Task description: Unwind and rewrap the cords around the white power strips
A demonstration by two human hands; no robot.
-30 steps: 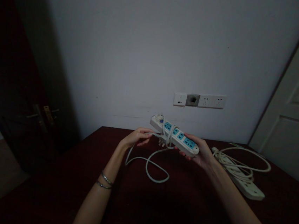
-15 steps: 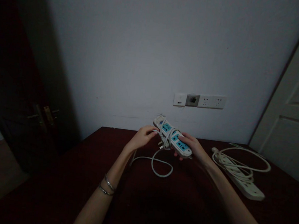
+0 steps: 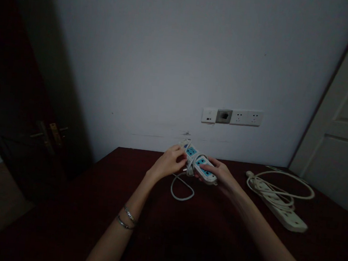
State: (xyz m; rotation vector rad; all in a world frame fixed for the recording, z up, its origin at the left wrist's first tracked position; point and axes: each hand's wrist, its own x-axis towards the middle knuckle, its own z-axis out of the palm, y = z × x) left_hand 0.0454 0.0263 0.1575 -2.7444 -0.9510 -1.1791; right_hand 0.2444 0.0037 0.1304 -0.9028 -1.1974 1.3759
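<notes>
A white power strip with blue sockets (image 3: pixel 196 162) is held above the dark red table (image 3: pixel 183 230). My right hand (image 3: pixel 219 174) grips its near end, thumb across the top. Several turns of its white cord (image 3: pixel 181 188) are wound round the strip's middle, and a short loose loop hangs down to the table. My left hand (image 3: pixel 170 163) is closed on the cord at the strip's far end, fingers curled. Two thin bracelets sit on my left wrist.
A second white power strip (image 3: pixel 283 213) with a loosely coiled cord lies on the table at the right. Wall sockets (image 3: pixel 232 117) are set in the white wall behind. A dark door with a handle (image 3: pixel 49 133) stands at left, a pale door at right.
The strip has turned and dropped a little toward the table. My left hand moved right onto the strip, winding the cord. The loose loop on the table has grown shorter.
</notes>
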